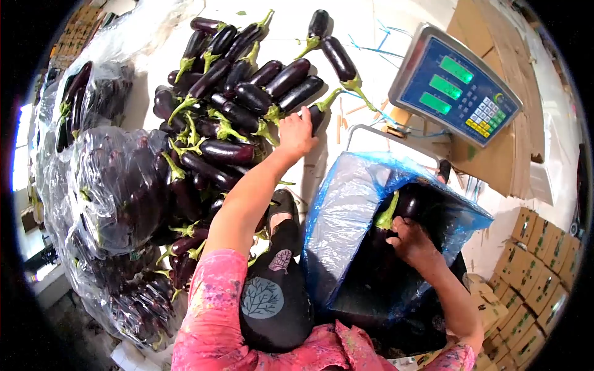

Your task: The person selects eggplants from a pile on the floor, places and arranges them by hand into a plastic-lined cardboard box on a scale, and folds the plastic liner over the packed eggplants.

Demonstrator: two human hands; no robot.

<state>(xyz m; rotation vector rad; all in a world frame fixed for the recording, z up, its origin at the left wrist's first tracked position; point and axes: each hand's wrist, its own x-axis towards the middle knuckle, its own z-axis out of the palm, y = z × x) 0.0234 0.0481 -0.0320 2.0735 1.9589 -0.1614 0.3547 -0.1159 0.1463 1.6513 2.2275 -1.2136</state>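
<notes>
Pale floor (365, 18) bears a heap of eggplants (253, 98), where the left hand's (297, 133) slightly parted fingers lie against 1 eggplant (317, 117), while inside a blue plastic bag (343, 204) the right hand (416, 243) curls its fingers beside a green-stemmed eggplant (385, 216), both grips impossible to tell.

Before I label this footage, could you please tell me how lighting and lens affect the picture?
In the head view throughout: wide-angle distortion skews the stacked brown cardboard cartons; white glare streaks the crinkled clear plastic bags; deep shadow inside the translucent blue plastic liner hides much of its contents; the bare left hand is brightly lit, the bare right hand dimmer.
</notes>
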